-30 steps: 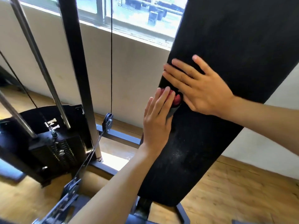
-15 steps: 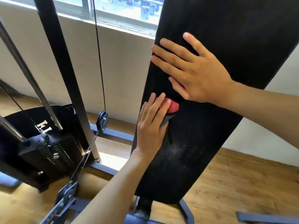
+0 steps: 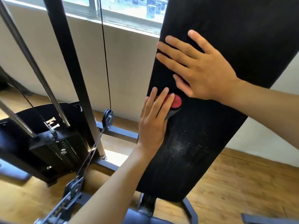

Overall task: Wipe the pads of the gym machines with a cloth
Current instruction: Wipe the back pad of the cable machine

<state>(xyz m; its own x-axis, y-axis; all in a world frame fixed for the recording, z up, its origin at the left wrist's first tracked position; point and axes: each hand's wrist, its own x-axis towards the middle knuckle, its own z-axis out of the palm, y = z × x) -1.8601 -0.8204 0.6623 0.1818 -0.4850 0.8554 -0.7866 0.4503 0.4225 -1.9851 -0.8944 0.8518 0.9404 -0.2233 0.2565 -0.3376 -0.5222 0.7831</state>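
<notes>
Wood floor point(image 3: 242, 183) below, grey frame base point(image 3: 119, 131) nearest. Black pad point(image 3: 210, 135) stands tilted, pale specks on lower face. Left hand point(image 3: 153, 120) flat, fingers straight, pressing red cloth point(image 3: 177, 101) against pad near its left edge. Right hand point(image 3: 203, 68) just above, fingers spread straight, palm resting on pad, holding nothing. Beyond left: weight stack point(image 3: 64, 149), pulley point(image 3: 107, 120), cable point(image 3: 105, 50), black upright point(image 3: 69, 54). Farthest: window point(image 3: 126, 7).
</notes>
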